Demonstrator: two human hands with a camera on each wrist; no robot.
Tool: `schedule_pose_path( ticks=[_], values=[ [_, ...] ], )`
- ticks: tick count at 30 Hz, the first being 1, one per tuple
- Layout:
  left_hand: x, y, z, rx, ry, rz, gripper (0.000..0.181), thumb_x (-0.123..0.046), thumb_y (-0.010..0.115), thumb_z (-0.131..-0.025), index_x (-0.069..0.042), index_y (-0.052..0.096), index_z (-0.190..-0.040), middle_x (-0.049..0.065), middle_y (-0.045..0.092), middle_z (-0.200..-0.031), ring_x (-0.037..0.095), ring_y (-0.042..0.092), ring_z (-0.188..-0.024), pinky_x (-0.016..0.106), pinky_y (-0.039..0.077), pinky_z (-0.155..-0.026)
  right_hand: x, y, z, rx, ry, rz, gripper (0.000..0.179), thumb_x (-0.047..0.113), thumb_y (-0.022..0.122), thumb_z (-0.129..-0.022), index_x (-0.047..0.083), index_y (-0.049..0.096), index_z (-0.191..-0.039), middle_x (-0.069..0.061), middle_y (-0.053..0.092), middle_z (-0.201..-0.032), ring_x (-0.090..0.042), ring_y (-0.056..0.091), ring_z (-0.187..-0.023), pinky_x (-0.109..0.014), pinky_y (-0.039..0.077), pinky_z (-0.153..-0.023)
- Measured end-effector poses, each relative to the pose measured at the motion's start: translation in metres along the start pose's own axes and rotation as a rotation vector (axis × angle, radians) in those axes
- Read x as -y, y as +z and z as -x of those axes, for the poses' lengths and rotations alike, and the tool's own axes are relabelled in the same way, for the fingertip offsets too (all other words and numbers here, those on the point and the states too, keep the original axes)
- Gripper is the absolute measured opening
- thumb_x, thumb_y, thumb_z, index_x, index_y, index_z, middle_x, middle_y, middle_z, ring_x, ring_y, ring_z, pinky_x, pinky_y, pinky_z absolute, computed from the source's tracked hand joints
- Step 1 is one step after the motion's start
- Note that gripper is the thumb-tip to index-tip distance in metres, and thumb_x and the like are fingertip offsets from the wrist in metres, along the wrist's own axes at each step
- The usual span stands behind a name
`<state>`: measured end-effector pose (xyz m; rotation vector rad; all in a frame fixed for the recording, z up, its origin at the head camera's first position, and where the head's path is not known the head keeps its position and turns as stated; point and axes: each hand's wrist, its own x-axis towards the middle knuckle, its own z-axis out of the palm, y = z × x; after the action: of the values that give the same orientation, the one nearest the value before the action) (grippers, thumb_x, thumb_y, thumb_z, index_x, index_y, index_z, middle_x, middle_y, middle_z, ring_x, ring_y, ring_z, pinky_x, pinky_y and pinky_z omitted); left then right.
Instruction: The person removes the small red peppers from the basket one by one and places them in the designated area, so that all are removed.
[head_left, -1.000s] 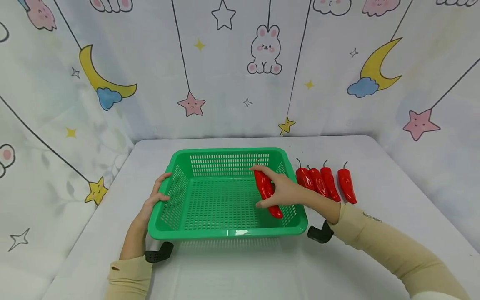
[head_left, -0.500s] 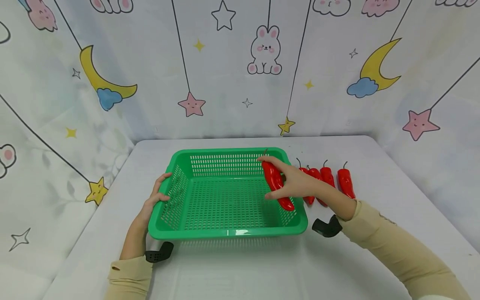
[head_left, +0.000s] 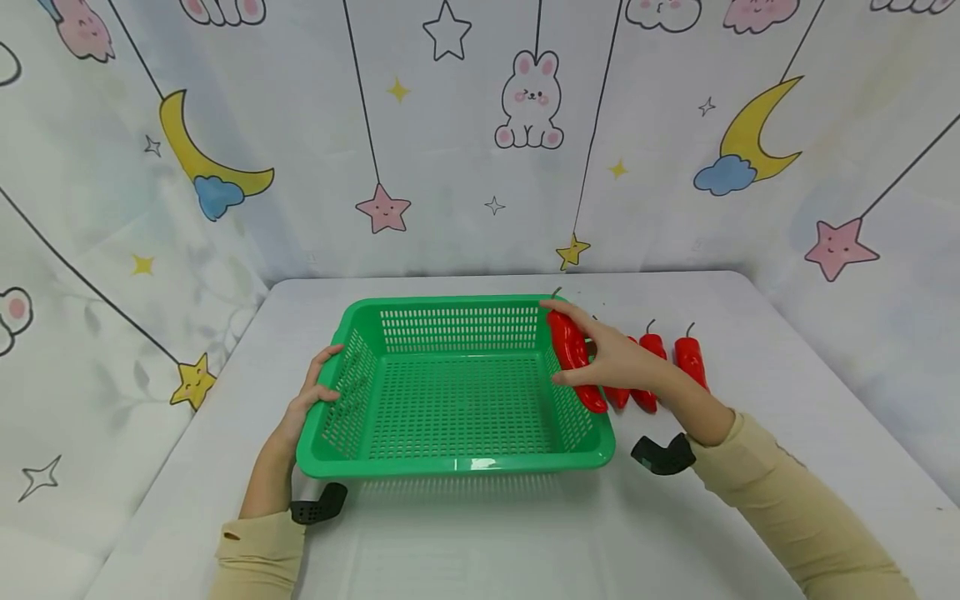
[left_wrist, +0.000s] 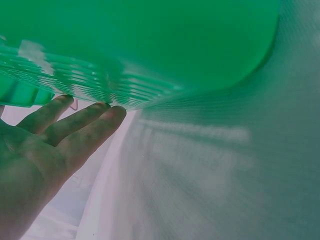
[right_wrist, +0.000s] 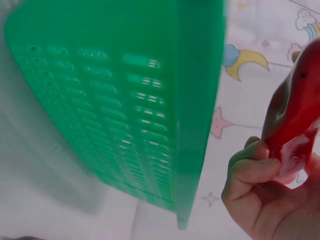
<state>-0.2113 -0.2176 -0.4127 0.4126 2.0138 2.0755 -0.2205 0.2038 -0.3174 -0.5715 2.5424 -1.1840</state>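
Note:
In the head view a green plastic basket (head_left: 457, 467) with slotted walls stands on the table. My left hand (head_left: 303, 404) holds its left rim, the thumb over the edge; in the left wrist view several fingers (left_wrist: 82, 132) lie fairly straight against the outer wall. My right hand (head_left: 618, 354) grips a red chili pepper (head_left: 572, 350) between thumb and fingers, over the basket's right rim. The right wrist view shows curled fingers (right_wrist: 250, 175) on the pepper (right_wrist: 300, 105), next to the basket's outer side. Nothing is seen lying in the basket.
Several more red peppers lie in a row right of the basket, the outermost pepper (head_left: 690, 358) in plain sight and others partly behind my right hand. The white table (head_left: 465, 542) meets a patterned cloth backdrop (head_left: 450, 150) at its far edge.
My right hand has moved right and slightly away from me with the pepper, from above the basket's inside to its right rim. The left hand and basket have stayed put.

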Motion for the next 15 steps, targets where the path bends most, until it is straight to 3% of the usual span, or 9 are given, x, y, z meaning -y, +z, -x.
schedule_pose_path(
  ticks=[9,15],
  values=[
    [0.0,0.0,-0.001,-0.003,0.004,-0.008,0.067,-0.003,0.027,-0.08,-0.021,0.014,-0.143,0.012,0.004,-0.146,0.026,0.024,-0.119,0.028,0.036,-0.084,-0.007,-0.009,0.009,-0.04,-0.034,0.007,0.094,0.019,0.074,-0.071,0.032,0.017,-0.145,-0.016,0.038,-0.129,-0.038,0.043,-0.108,-0.037,0.052,-0.068],
    [0.001,-0.001,-0.001,0.003,0.01,-0.005,0.067,-0.003,0.027,-0.081,-0.022,0.014,-0.143,0.013,0.004,-0.146,0.026,0.024,-0.119,0.027,0.037,-0.084,-0.012,-0.014,0.013,-0.045,-0.035,0.001,0.095,0.02,0.074,-0.072,0.035,0.015,-0.145,-0.014,0.036,-0.131,-0.038,0.042,-0.11,-0.038,0.051,-0.069]
  ],
)
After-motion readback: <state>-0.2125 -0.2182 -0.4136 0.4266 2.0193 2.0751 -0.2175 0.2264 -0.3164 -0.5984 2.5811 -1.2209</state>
